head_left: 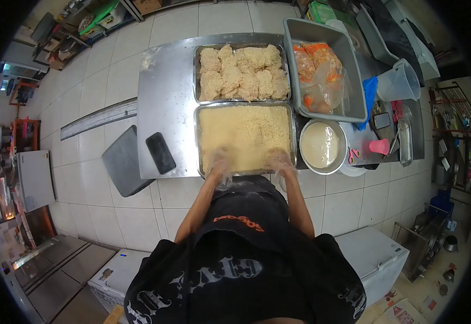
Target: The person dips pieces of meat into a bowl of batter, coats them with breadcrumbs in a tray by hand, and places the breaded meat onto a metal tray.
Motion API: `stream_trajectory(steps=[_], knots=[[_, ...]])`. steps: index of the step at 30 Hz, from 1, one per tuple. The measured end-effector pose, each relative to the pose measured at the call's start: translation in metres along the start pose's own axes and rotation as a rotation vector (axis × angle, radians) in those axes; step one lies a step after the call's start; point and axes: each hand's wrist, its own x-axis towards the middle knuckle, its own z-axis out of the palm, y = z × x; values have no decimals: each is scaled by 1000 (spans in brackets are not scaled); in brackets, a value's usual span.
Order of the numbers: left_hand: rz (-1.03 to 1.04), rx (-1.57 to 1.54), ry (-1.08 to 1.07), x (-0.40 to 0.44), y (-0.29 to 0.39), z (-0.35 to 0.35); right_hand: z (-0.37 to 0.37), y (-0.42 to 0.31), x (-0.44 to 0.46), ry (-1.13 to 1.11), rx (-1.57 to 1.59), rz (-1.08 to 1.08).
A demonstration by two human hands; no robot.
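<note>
A metal tray of pale breadcrumbs (241, 127) lies at the front of the steel table. My left hand (217, 165), in a clear plastic glove, reaches into the crumbs at the tray's near left. At its near right my right hand (280, 162), gloved the same way, is also in the crumbs. Motion blur and crumbs hide the fingers of both hands, so what they hold, if anything, does not show. Directly behind is a second tray with several crumb-coated pieces (243, 73). To the right stands a round bowl of creamy batter (320, 144).
A grey tub (361, 105) with bagged orange food stands at the back right. A phone (161, 153) lies on the steel table (165, 97) at left. Scissors (353, 155), a pink cup (379, 146) and a clear bucket (400, 82) are at right.
</note>
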Motion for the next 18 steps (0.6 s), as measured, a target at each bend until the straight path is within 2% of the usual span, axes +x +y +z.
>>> stream_trajectory(steps=[1,2,3,4,5,7,8,9,11,12,13,14,15,17,18], knots=[[-10,-291,10,1,-22,8,10,9,6,-120,109,99],[-69,-347,12,-6,6,8,54,49,34,-80,430,122],[-128,-403,17,-15,37,8,66,60,39,2,550,62],[-132,-371,15,-19,72,5,78,70,43,77,665,-7],[-135,-336,13,-20,89,1,75,64,35,193,579,-155],[11,-292,159,-17,85,0,54,41,17,181,717,-109],[83,-270,234,-16,80,2,32,17,0,49,935,90],[5,-280,185,-15,66,7,23,3,-11,-90,1148,301],[-116,-251,109,-11,52,15,70,39,18,-25,1064,-34],[-159,-212,82,-8,55,17,72,41,22,0,1149,-91],[-178,-120,76,-10,83,12,74,43,25,21,1234,-152],[-199,-25,69,-14,113,8,56,25,11,38,1457,-92],[-139,249,-18,-19,143,2,37,6,-1,55,1680,-31],[-17,794,-200,-29,189,1,8,-7,-16,85,1201,103],[107,988,-67,-32,184,13,-1,-2,-22,101,959,166]])
